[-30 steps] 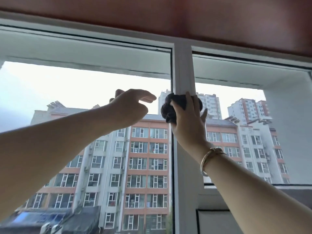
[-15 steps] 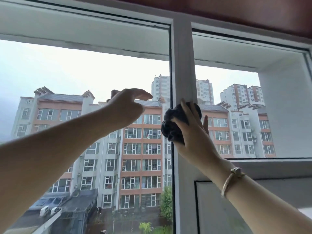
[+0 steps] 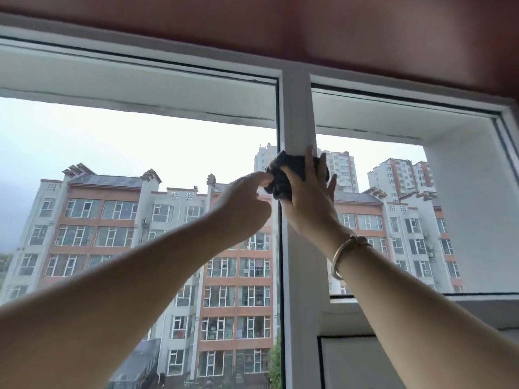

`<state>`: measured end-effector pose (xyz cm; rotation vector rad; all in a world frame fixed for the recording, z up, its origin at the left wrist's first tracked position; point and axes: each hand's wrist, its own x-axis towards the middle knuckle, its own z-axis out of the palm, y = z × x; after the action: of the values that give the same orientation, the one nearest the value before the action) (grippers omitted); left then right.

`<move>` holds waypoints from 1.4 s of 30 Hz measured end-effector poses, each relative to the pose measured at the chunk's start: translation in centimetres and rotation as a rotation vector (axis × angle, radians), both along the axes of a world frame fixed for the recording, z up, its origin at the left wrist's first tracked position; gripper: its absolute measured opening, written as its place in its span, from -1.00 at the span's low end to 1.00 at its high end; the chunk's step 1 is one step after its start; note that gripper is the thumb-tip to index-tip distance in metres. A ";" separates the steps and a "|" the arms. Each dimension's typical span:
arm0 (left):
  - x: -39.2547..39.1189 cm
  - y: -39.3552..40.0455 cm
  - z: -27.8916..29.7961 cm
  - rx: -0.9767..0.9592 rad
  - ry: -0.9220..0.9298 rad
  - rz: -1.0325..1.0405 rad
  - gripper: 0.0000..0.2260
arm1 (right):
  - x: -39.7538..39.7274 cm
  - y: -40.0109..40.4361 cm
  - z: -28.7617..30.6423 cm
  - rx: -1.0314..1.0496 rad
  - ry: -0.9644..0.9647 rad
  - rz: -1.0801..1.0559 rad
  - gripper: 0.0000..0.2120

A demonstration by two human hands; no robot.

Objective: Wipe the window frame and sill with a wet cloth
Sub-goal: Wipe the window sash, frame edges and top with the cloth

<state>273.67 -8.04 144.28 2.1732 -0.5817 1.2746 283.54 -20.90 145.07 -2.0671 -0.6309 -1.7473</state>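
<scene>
A: Which step is in hand?

B: Wiping the post [image 3: 297, 108], judging by the cloth [image 3: 289, 175] bunched against it, high up. The next stroke calls for firm pressure along the post.

A: Hand poses?

B: Right hand [image 3: 309, 197] presses the cloth flat, fingers straight and spread. Left hand [image 3: 241, 211], left of it, touches the cloth's edge with fingers extended, grasping nothing. Both arms are raised.

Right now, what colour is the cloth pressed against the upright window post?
Dark grey, nearly black; the cloth shows best in the head view.
</scene>
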 end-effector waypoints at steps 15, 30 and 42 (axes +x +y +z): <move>-1.5 1.0 -2.9 -0.098 0.006 0.076 -0.53 | -1.1 0.0 -3.9 0.048 0.090 0.126 -0.52; -3.4 -1.1 -10.0 -0.065 0.119 0.075 -0.54 | -3.2 -0.2 -19.5 -0.020 0.192 0.016 -0.35; -2.2 -0.7 -11.0 -0.093 0.138 0.092 -0.52 | -2.6 -1.1 -18.2 -0.171 0.127 -0.068 -0.37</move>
<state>271.42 -8.79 133.27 2.2110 -0.3633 1.1624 280.99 -22.00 126.83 -2.3199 -0.7002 -1.6316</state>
